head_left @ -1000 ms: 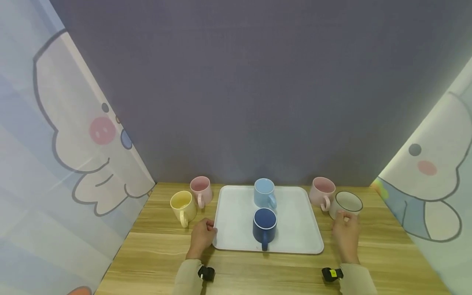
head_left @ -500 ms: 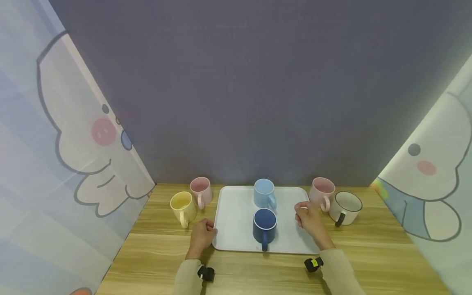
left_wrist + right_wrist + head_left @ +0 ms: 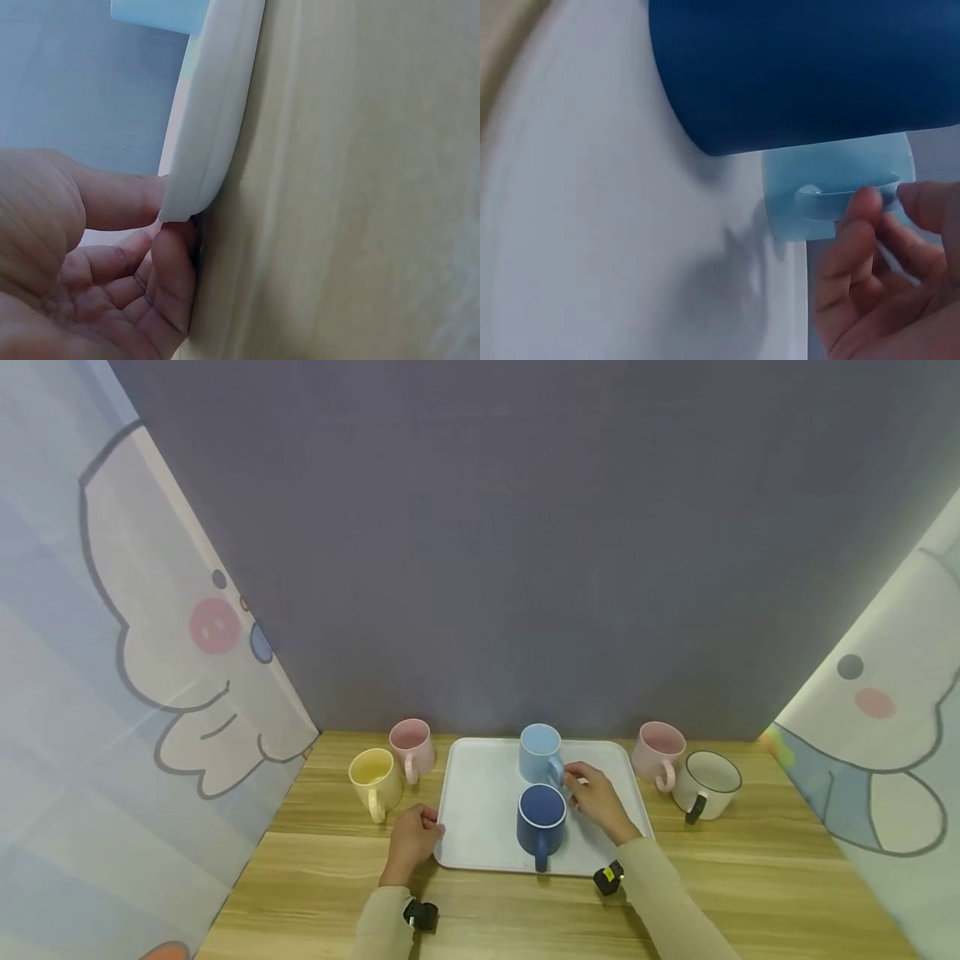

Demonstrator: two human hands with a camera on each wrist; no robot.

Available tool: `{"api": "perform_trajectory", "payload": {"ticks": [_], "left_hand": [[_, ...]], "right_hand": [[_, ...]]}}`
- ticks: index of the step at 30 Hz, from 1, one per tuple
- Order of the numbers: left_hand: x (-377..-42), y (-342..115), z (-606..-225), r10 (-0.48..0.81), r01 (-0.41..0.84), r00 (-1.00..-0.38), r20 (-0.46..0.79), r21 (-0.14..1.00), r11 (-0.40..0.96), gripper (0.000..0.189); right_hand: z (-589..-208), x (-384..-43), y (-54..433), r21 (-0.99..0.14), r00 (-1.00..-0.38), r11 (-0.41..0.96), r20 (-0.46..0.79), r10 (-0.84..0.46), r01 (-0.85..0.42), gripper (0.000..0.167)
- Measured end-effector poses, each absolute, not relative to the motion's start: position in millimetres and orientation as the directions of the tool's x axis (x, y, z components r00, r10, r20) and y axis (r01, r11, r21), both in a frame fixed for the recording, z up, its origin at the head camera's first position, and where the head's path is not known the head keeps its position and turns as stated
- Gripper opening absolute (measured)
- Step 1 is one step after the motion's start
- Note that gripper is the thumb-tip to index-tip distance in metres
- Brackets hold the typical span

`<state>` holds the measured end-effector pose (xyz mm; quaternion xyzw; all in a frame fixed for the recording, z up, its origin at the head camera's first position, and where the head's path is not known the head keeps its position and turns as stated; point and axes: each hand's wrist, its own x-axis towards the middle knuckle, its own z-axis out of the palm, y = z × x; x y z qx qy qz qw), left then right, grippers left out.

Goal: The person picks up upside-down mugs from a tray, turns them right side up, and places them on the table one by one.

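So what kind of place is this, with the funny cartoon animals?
It looks like a small curtained-off booth, though I can't be sure. A plain grey backdrop stands behind the wood-grain table, and pale cartoon-printed sheets hang on both sides.

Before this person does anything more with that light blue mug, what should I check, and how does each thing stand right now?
1. Right hand at the handle of the light blue mug: ok, thumb and finger are on it.
2. Firmness of that hold: cannot tell.
3. Light blue mug upright on the tray: ok.
4. Tray held: ok, the left hand pinches its left edge.
5. Room on the near side: not ok, the dark blue mug stands close in front.
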<state>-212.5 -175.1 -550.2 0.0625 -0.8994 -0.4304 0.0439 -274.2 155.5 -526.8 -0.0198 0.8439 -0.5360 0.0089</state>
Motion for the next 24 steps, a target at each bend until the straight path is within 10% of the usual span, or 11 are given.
{"api": "perform_trajectory", "payload": {"ticks": [24], "left_hand": [[-213.1, -174.0, -553.0, -0.158, -0.070, -0.987, 0.036, 0.785, 0.616, 0.012]], "right_hand": [[-527.2, -285.4, 159.0, -0.941, -0.995, 0.333, -0.083, -0.056, 0.059, 0.033]]}}
